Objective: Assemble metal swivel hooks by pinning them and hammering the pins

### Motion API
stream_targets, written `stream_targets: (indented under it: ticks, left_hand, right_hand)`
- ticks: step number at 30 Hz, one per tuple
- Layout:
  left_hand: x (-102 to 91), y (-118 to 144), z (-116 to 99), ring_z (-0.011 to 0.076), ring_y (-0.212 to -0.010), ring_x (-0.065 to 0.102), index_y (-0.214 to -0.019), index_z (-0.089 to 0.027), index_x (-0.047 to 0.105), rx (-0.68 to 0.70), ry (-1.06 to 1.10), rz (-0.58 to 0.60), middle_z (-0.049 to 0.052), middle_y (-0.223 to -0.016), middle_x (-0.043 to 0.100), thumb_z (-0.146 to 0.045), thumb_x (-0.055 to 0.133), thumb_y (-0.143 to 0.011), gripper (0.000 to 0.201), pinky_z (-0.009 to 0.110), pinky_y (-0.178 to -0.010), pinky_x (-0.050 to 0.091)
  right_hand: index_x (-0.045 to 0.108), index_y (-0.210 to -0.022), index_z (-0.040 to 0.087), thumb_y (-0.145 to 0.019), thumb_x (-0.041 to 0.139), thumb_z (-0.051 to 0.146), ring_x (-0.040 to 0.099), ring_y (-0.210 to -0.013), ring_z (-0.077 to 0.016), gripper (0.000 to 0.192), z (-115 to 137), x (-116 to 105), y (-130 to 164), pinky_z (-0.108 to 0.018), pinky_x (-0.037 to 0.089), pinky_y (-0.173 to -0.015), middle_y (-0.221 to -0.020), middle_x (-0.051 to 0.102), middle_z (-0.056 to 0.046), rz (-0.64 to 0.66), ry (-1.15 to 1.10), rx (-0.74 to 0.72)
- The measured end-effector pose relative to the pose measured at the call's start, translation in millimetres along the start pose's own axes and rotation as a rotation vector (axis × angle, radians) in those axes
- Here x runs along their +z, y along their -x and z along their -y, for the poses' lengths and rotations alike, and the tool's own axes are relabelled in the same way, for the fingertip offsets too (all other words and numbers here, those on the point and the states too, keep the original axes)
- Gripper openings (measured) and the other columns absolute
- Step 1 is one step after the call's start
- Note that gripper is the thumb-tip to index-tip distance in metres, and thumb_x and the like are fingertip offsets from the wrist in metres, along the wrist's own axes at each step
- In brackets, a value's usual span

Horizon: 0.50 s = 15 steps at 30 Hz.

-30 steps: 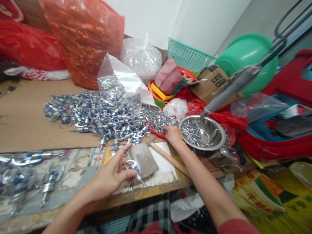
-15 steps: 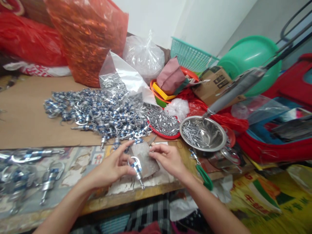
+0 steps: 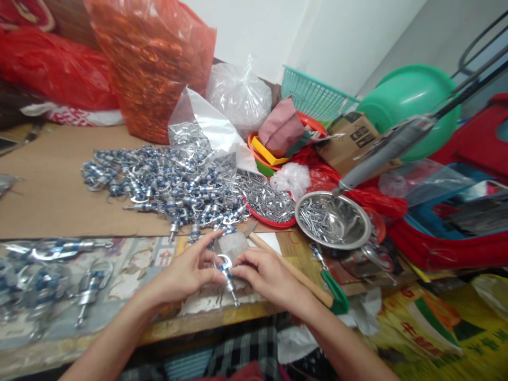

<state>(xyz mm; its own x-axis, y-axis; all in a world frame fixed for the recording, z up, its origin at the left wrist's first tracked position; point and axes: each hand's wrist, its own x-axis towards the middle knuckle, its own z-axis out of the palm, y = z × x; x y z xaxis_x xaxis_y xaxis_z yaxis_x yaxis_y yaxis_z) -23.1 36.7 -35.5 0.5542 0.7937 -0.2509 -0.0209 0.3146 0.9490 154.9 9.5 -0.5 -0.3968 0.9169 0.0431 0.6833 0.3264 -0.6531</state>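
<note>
My left hand (image 3: 190,270) pinches a small silver hook fitting with a blue band (image 3: 226,270) between thumb and fingers, its index finger stretched out above. The fitting's hook points up and its eye end points down toward me. Against the fitting's right side, the fingertips of my right hand (image 3: 265,275) are pressed together; whatever they hold is hidden. Under and behind both hands lies a worn grey metal block (image 3: 232,244). A wooden handle with a green-wrapped end (image 3: 309,280) slants beneath my right wrist.
A big heap of similar fittings (image 3: 170,185) covers the cardboard. Several more (image 3: 89,288) lie at left. A red tray of small metal parts (image 3: 272,203) and a steel bowl of pins (image 3: 333,219) stand at right. Behind are plastic bags (image 3: 154,69) and a green basin (image 3: 413,106).
My right hand has come down and left from over the metal block to the fitting in my left hand. The wooden handle now shows beside my right hand. The view has shifted slightly.
</note>
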Motion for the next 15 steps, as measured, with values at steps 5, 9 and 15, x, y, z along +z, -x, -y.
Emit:
stream_targets:
  ticks: [5,9,15]
  left_hand:
    - [-0.5,-0.6,1.1,0.0155,-0.066,0.056,-0.13,-0.017,0.022,0.015,0.0,0.012,-0.002,-0.071,0.06,-0.016,0.065,-0.061,0.081,0.031,-0.065,0.043]
    - [-0.6,-1.0,1.6,0.016,-0.067,0.056,-0.13,-0.016,0.021,0.012,-0.007,0.015,-0.001,-0.071,0.06,-0.015,0.065,-0.06,0.083,0.032,-0.066,0.043]
    - [-0.2,-0.4,-0.5,0.0158,-0.066,0.056,-0.131,-0.017,0.019,-0.032,0.011,0.02,-0.001,-0.073,0.059,-0.017,0.066,-0.059,0.086,0.031,-0.065,0.043]
  right_hand:
    - [0.063,-0.073,0.018,-0.08,0.054,0.017,0.054,-0.065,-0.012,0.012,-1.6,0.7,-7.4,-0.022,0.039,-0.06,-0.069,0.061,0.001,0.037,0.061,-0.025]
    - [0.066,-0.08,0.019,-0.078,0.056,0.017,0.055,-0.07,-0.0131,0.01,-4.9,14.9,-8.8,-0.023,0.04,-0.063,-0.073,0.06,0.0,-0.045,0.052,-0.06]
    - [0.06,-0.083,0.019,-0.082,0.051,0.018,0.055,-0.075,-0.0128,0.01,-15.5,12.1,-6.0,-0.023,0.041,-0.066,-0.078,0.059,0.0,-0.272,-0.034,-0.053]
